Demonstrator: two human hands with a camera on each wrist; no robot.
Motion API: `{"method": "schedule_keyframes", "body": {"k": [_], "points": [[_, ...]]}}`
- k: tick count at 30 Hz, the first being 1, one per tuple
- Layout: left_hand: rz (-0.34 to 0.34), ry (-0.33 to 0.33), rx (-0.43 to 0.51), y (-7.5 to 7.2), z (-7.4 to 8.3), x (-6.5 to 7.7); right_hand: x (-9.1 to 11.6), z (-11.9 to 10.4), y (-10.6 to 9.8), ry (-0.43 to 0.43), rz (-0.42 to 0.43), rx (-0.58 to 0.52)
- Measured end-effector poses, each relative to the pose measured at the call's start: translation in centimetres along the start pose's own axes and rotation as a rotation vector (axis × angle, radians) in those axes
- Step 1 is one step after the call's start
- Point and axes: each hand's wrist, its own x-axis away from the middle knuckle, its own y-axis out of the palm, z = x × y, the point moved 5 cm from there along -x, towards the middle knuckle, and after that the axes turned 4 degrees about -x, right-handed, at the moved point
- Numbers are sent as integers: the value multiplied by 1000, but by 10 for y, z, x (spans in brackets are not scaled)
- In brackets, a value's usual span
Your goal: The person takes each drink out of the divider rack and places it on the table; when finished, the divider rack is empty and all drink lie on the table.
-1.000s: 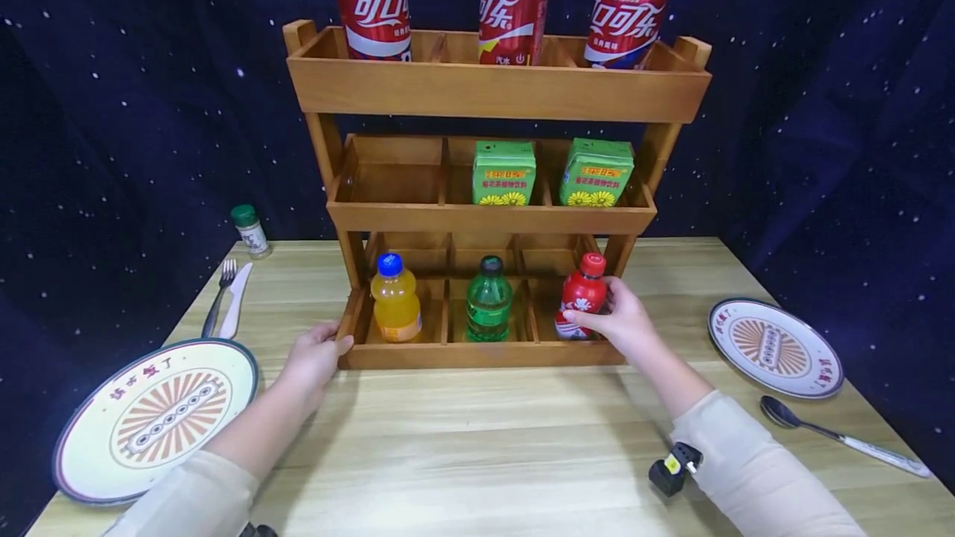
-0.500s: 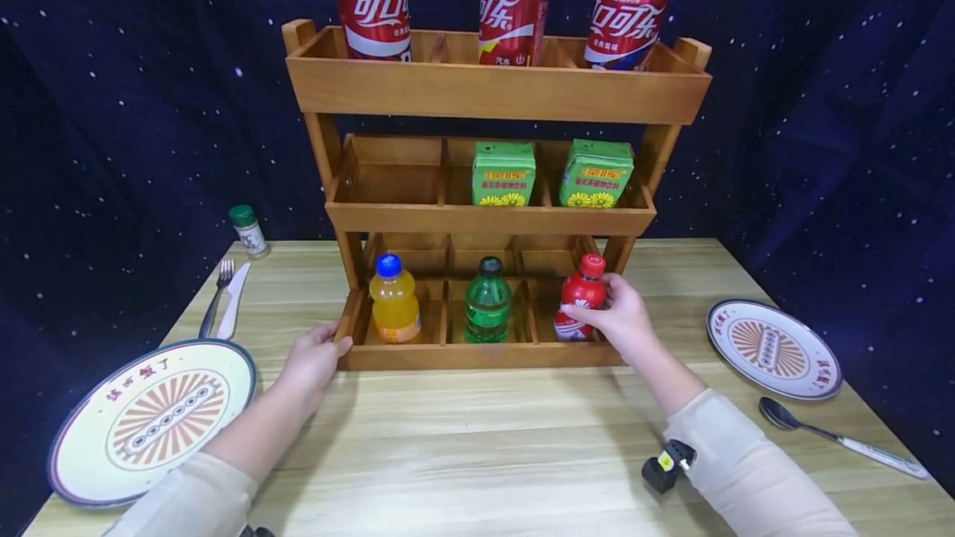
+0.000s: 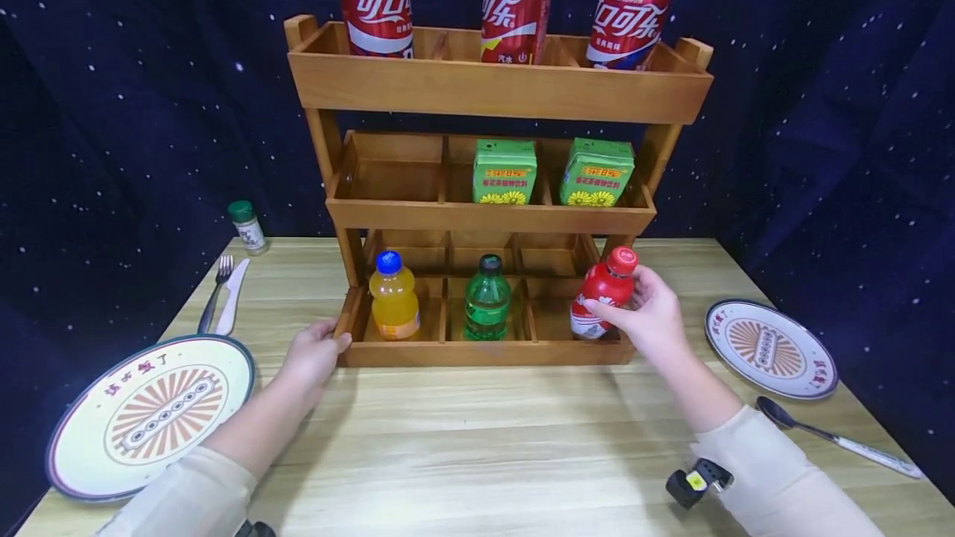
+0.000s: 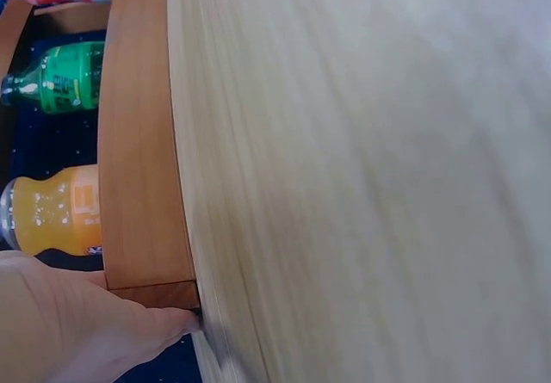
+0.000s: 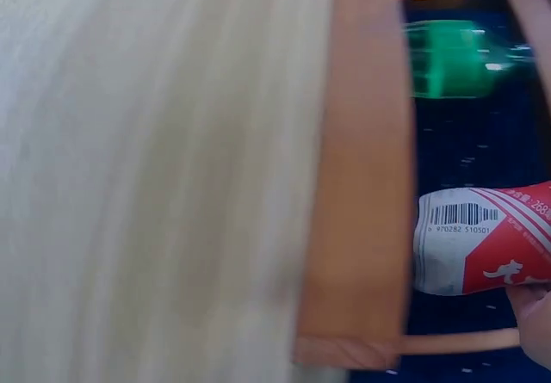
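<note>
My right hand [image 3: 656,317] grips a small red bottle [image 3: 608,287] with a red cap, thumb across its front. The bottle leans to the right over the right compartment of the bottom tier; its barcode label [image 5: 463,215] shows in the right wrist view. With my left hand [image 3: 312,356] I hold the front left corner of the three-tier wooden rack [image 3: 492,92], thumb at the front and fingers along the side. An orange drink bottle [image 3: 395,305] with a blue cap and a green bottle [image 3: 488,305] with a dark cap stand in the other bottom compartments.
Red cola cans [image 3: 376,7] fill the top tier. Two green drink cartons [image 3: 505,172] sit in the middle tier. At left are a large plate [image 3: 82,437], fork [image 3: 215,297], knife [image 3: 231,305] and green-lidded shaker [image 3: 249,229]; at right, another plate [image 3: 809,375] and a spoon [image 3: 858,446].
My right hand has shifted right with the red bottle, which has gone from nearly upright to leaning right. The left hand stays at the rack's corner.
</note>
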Motion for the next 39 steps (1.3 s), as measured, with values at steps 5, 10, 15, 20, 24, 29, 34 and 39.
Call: {"method": "schedule_keyframes", "body": {"k": [5, 10, 15, 20, 24, 29, 34, 39], "points": [[-6, -10, -24, -2, 0, 1, 6, -23, -27, -11, 61, 59], [-3, -17, -43, -5, 1, 3, 3, -13, -53, 41, 129, 92], [-6, -15, -38, -4, 1, 4, -7, 32, -76, 74, 169, 53], [-1, 2, -42, -2, 2, 2, -9, 50, -79, 117, 177, 160], [1, 7, -48, -2, 2, 1, -7, 53, -73, 145, 175, 211], [5, 17, -59, -1, 3, 0, -9, 56, -71, 176, 169, 223], [3, 16, -62, 1, 2, 0, -10, 59, -71, 182, 154, 237], [6, 13, -72, 1, 2, 0, -5, 49, -72, 165, 189, 253]]}}
